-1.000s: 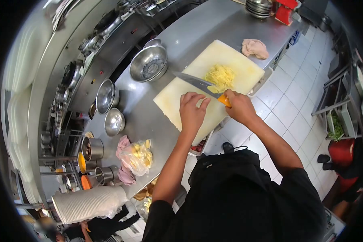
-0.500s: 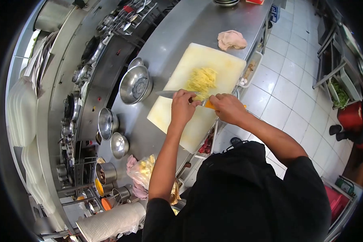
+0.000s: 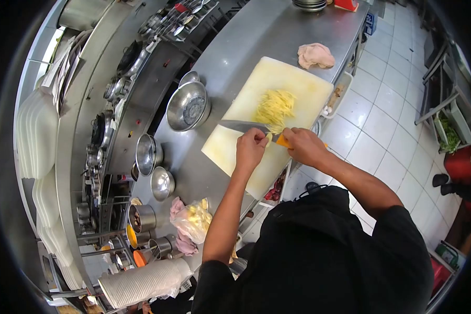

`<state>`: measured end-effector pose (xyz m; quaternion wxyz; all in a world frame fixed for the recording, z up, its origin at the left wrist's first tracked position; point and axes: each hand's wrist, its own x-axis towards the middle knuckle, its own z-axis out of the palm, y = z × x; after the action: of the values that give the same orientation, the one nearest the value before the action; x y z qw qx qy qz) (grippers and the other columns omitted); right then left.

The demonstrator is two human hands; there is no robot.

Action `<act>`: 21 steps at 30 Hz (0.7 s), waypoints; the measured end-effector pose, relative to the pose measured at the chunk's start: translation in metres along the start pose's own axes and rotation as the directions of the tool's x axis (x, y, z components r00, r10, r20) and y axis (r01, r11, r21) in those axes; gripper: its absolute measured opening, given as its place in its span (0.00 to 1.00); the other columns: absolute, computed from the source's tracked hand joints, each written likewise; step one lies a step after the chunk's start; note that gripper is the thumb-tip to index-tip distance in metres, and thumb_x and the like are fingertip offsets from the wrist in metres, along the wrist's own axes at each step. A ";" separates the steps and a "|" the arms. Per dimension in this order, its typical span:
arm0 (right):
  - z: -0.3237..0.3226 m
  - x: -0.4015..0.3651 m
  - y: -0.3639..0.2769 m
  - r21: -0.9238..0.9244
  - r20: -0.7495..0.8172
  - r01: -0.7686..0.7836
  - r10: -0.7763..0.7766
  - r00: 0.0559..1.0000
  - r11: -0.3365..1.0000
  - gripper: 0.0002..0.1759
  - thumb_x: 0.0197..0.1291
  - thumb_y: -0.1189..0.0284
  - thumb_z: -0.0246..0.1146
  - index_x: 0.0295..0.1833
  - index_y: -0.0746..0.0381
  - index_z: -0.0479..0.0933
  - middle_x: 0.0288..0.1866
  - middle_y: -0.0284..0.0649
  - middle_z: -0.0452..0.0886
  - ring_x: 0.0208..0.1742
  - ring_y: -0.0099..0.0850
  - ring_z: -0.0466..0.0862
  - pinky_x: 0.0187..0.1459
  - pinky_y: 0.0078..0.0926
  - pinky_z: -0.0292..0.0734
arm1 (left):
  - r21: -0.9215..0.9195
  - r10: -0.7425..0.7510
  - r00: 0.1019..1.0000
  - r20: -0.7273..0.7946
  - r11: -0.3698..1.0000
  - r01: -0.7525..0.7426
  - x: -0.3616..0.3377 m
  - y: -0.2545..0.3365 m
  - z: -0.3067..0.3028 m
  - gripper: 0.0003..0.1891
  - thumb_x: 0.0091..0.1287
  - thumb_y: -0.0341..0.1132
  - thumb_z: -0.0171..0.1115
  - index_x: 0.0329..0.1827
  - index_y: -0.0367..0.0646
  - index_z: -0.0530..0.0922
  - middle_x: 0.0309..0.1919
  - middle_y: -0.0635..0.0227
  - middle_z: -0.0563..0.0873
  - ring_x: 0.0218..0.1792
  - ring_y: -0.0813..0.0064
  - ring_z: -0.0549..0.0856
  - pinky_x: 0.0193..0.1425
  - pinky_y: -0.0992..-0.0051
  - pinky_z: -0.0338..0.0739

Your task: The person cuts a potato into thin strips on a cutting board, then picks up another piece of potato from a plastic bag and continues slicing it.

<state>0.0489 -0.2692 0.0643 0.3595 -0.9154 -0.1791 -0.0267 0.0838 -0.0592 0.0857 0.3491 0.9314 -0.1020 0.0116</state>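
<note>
In my right hand (image 3: 304, 146) is the orange handle of a kitchen knife (image 3: 239, 125), its broad blade lying across the cutting board toward the left. My left hand (image 3: 251, 149) pinches a small pale yellow vegetable piece (image 3: 268, 139) just on the near side of the blade. Beyond the knife, a pile of thin yellow shreds (image 3: 275, 107) is heaped on the white cutting board (image 3: 240, 104). Some shreds reach down to the blade near my right hand.
Metal bowls (image 3: 187, 107) stand on the steel counter (image 3: 214, 68) left of the board. A crumpled pink cloth (image 3: 315, 55) lies past its far corner. Nearer are a plastic bag of yellow pieces (image 3: 194, 217) and a steel pot (image 3: 142, 217). Tiled floor (image 3: 358, 110) runs along the right.
My left hand has drawn back slightly from the blade, and the yellow piece now shows between its fingers. My right hand keeps hold of the knife. The whole view has shifted a little.
</note>
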 end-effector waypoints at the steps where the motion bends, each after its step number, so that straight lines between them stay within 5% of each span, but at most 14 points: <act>1: 0.000 -0.001 0.000 0.012 -0.007 -0.009 0.009 1.000 1.000 0.13 0.54 0.78 0.65 0.45 0.65 0.73 0.40 0.52 0.83 0.46 0.56 0.85 0.48 0.52 0.80 | -0.051 -0.043 0.998 -0.035 0.998 0.041 -0.008 0.004 -0.002 0.08 0.61 0.29 0.77 0.35 0.35 0.84 0.31 0.62 0.90 0.31 0.70 0.88 0.41 0.70 0.82; 6: 0.005 0.007 0.009 0.005 -0.043 -0.018 0.018 0.999 1.000 0.15 0.54 0.80 0.65 0.48 0.66 0.74 0.41 0.54 0.84 0.47 0.57 0.85 0.49 0.53 0.81 | -0.057 -0.158 0.987 -0.041 0.986 0.155 -0.045 -0.007 -0.001 0.08 0.63 0.29 0.76 0.40 0.35 0.87 0.30 0.63 0.90 0.31 0.76 0.86 0.43 0.73 0.82; 9: 0.006 0.009 0.008 -0.012 -0.028 -0.029 0.029 0.999 1.000 0.17 0.53 0.80 0.65 0.49 0.67 0.74 0.42 0.55 0.84 0.48 0.57 0.86 0.50 0.52 0.81 | -0.204 -0.227 0.951 -0.209 0.962 0.184 -0.047 -0.014 0.016 0.12 0.68 0.35 0.76 0.38 0.34 0.86 0.29 0.65 0.90 0.29 0.77 0.86 0.38 0.73 0.82; 12: 0.004 0.010 0.000 0.005 -0.008 -0.022 0.022 1.000 1.000 0.16 0.54 0.80 0.65 0.49 0.67 0.74 0.43 0.55 0.84 0.48 0.57 0.86 0.50 0.52 0.81 | -0.482 -0.485 0.874 0.003 0.765 0.427 -0.031 -0.008 0.022 0.16 0.72 0.42 0.74 0.40 0.33 0.87 0.29 0.69 0.88 0.30 0.80 0.84 0.36 0.77 0.79; 15: 0.012 0.008 0.000 0.061 -0.031 0.001 0.001 1.000 0.998 0.14 0.55 0.78 0.66 0.47 0.66 0.73 0.41 0.55 0.84 0.47 0.58 0.85 0.49 0.53 0.80 | -0.602 -0.494 0.864 0.094 0.663 0.445 -0.029 -0.004 0.024 0.17 0.74 0.43 0.72 0.41 0.34 0.88 0.30 0.71 0.88 0.30 0.82 0.82 0.34 0.80 0.75; 18: 0.015 0.004 -0.001 0.090 -0.052 -0.001 0.005 0.999 0.996 0.14 0.55 0.77 0.67 0.45 0.66 0.72 0.40 0.55 0.83 0.46 0.59 0.84 0.48 0.53 0.79 | -0.649 -0.521 0.840 0.152 0.589 0.482 -0.037 -0.015 0.019 0.14 0.73 0.40 0.72 0.39 0.35 0.88 0.28 0.70 0.87 0.28 0.83 0.81 0.33 0.81 0.74; 21: 0.016 0.004 0.001 0.083 -0.067 -0.007 0.012 0.998 0.997 0.15 0.54 0.77 0.67 0.45 0.67 0.72 0.41 0.56 0.83 0.46 0.59 0.84 0.49 0.54 0.79 | -0.514 -0.485 0.854 0.189 0.692 0.507 -0.054 -0.040 0.002 0.13 0.69 0.39 0.75 0.38 0.34 0.89 0.26 0.71 0.87 0.26 0.82 0.81 0.32 0.79 0.76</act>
<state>0.0513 -0.2579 0.0526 0.4030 -0.8992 -0.1635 -0.0485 0.0391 -0.0213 0.0530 0.5877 0.7847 0.1475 -0.1305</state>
